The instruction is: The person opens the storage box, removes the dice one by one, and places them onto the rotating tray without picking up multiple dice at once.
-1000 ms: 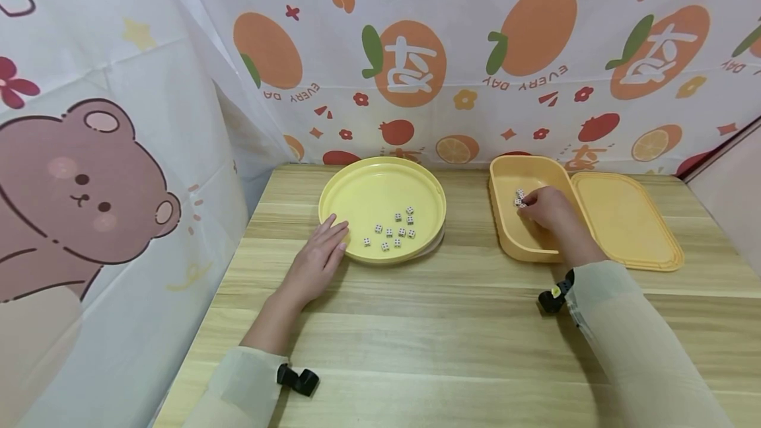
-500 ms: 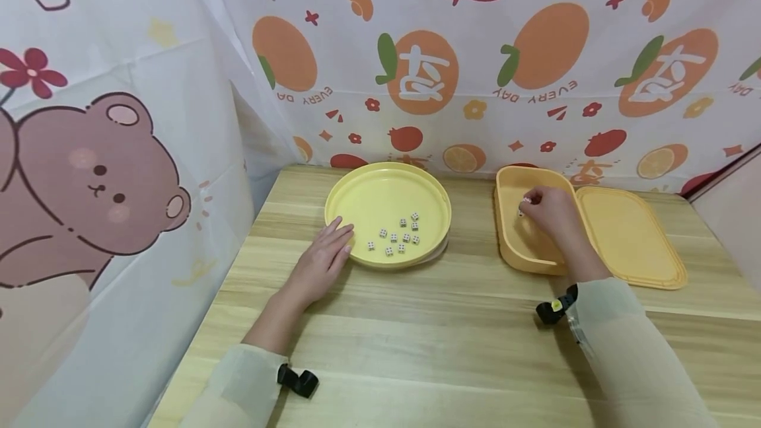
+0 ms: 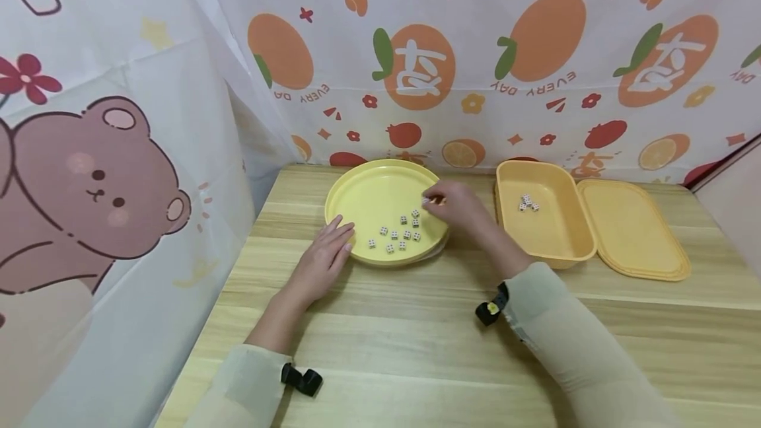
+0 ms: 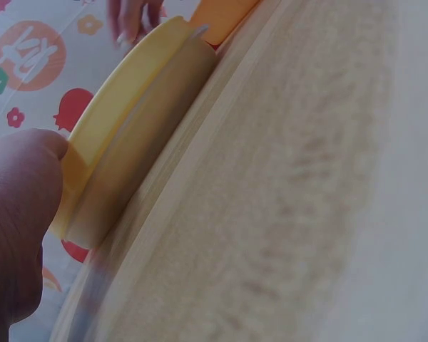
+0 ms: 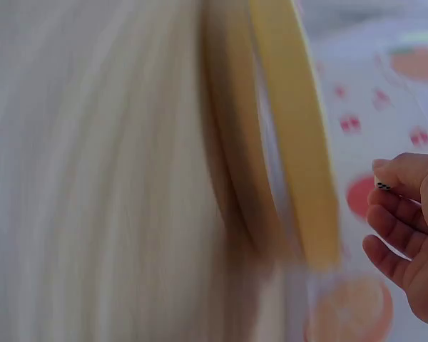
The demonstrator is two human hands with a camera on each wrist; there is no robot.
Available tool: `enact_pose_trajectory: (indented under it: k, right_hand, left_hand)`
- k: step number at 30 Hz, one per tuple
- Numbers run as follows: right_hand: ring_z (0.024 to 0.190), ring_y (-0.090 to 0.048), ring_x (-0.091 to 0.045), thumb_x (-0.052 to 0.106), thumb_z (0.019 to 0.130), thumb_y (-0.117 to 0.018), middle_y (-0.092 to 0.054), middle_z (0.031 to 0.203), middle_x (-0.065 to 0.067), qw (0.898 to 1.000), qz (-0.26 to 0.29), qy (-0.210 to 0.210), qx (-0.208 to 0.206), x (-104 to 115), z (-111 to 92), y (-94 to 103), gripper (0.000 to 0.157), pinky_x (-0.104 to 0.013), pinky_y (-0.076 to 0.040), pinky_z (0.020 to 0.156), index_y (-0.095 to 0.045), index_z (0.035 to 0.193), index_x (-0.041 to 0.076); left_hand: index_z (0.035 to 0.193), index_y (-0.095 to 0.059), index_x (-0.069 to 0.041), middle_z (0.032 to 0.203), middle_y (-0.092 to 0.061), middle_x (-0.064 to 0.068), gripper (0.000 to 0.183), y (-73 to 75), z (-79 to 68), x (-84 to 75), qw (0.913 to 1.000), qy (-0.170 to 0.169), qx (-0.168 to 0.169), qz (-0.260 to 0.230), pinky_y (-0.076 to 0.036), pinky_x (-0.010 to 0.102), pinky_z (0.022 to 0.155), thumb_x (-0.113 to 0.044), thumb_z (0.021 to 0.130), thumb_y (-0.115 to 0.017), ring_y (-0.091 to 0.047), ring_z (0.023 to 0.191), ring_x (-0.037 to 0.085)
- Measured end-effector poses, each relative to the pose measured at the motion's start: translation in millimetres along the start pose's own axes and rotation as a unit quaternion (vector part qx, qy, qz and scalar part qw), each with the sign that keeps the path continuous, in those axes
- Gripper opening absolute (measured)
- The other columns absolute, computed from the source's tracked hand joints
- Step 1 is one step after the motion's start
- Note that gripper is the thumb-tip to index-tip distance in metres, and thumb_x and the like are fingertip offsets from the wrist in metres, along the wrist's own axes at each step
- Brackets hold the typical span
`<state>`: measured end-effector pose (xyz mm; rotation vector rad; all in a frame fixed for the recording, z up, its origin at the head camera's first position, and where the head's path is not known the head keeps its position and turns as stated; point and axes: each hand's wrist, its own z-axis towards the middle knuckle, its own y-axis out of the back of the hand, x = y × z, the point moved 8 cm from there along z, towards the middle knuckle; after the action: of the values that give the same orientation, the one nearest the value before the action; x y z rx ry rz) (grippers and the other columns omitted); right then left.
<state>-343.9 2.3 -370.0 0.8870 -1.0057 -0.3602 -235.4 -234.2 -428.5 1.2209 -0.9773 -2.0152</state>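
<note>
My right hand (image 3: 456, 207) is over the right side of a round yellow tray (image 3: 380, 183), pinching a white die (image 5: 382, 184) between thumb and index finger. In the right wrist view the other fingers are loosely bent beside it. Several white dice (image 3: 394, 235) lie spread on the front right part of the tray. My left hand (image 3: 321, 257) rests with extended fingers on the tray's front left rim, and the left wrist view shows the thumb side against the rim. To the right, a rectangular orange-yellow box (image 3: 559, 230) holds a small cluster of dice (image 3: 527, 203).
A flat lid (image 3: 636, 230) in the same orange-yellow lies right of the box. Everything is on a wood-grain table (image 3: 392, 335). A fruit-print cloth (image 3: 475, 84) hangs behind it, and a bear-print cloth (image 3: 107, 183) hangs on the left.
My right hand has lifted a die out of the box and moved left over the round tray. The left hand stays on the tray rim. The head view shifted slightly.
</note>
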Motion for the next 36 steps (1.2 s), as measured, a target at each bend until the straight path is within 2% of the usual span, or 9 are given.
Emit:
enact_pose_trajectory:
  k: [6,10,14,18,24,31,36]
  right_hand:
    - [0.088,-0.063,-0.013,0.017,0.09,-0.07,-0.071,0.097,-0.002,0.996,-0.024,0.037,0.083,39.9,18.7,-58.4,0.021,-0.027,-0.057,0.082,-0.075,0.108,0.006]
    - [0.094,-0.065,-0.013,0.017,0.091,-0.07,-0.072,0.101,-0.002,0.991,-0.058,0.039,0.116,48.5,28.2,-85.2,0.02,-0.029,-0.056,0.089,-0.076,0.108,0.009]
    - [0.103,-0.066,-0.016,0.015,0.092,-0.069,-0.073,0.107,-0.003,0.987,-0.076,0.036,0.139,52.1,34.9,-101.4,0.02,-0.032,-0.054,0.097,-0.076,0.109,0.009]
    - [0.1,-0.065,-0.015,0.014,0.092,-0.068,-0.073,0.106,-0.002,0.983,-0.083,0.036,0.157,53.6,38.1,-111.3,0.018,-0.033,-0.054,0.096,-0.077,0.108,0.01]
    - [0.1,-0.064,-0.015,0.013,0.093,-0.068,-0.072,0.107,-0.001,0.978,-0.113,0.058,0.166,57.6,38.9,-117.8,0.019,-0.031,-0.054,0.095,-0.077,0.11,0.011]
    - [0.105,-0.063,-0.019,0.015,0.092,-0.07,-0.072,0.11,-0.003,0.975,-0.128,0.069,0.167,62.2,37.1,-117.5,0.023,-0.033,-0.054,0.096,-0.075,0.114,0.012]
    - [0.112,-0.062,-0.019,0.017,0.093,-0.067,-0.071,0.115,-0.003,0.981,-0.102,0.042,0.158,58.3,35.7,-105.2,0.026,-0.034,-0.052,0.102,-0.073,0.118,0.01]
  left_hand:
    - [0.14,-0.053,-0.002,0.151,-0.047,0.005,0.044,-2.6,0.3,-2.1,1.0,0.006,0.003,-0.002,-0.018,0.045,0.126,-0.028,0.107,-0.041,-0.024,0.15,0.023]
    - [0.14,-0.053,-0.002,0.151,-0.047,0.005,0.044,-3.3,1.7,-4.0,1.0,0.004,0.005,-0.002,-0.018,0.043,0.126,-0.028,0.107,-0.041,-0.024,0.15,0.023]
    - [0.14,-0.053,-0.002,0.151,-0.047,0.005,0.044,-3.2,2.9,-4.6,1.0,0.003,0.005,0.0,-0.017,0.041,0.126,-0.027,0.107,-0.041,-0.025,0.15,0.023]
    - [0.14,-0.053,-0.002,0.151,-0.047,0.005,0.043,-3.5,2.8,-3.5,1.0,0.005,0.008,0.003,-0.017,0.04,0.126,-0.027,0.107,-0.041,-0.024,0.15,0.022]
    - [0.14,-0.053,-0.002,0.151,-0.047,0.005,0.044,-2.2,2.5,-2.0,1.0,0.007,0.006,0.003,-0.018,0.041,0.126,-0.027,0.107,-0.041,-0.025,0.15,0.023]
    - [0.14,-0.053,-0.002,0.151,-0.047,0.005,0.044,0.4,1.4,-1.5,0.9999,0.008,0.007,0.007,-0.017,0.041,0.126,-0.028,0.107,-0.041,-0.025,0.15,0.023]
    - [0.14,-0.053,-0.002,0.151,-0.047,0.005,0.043,1.8,0.0,-1.8,0.9999,0.01,0.008,0.007,-0.018,0.042,0.126,-0.027,0.107,-0.041,-0.025,0.15,0.023]
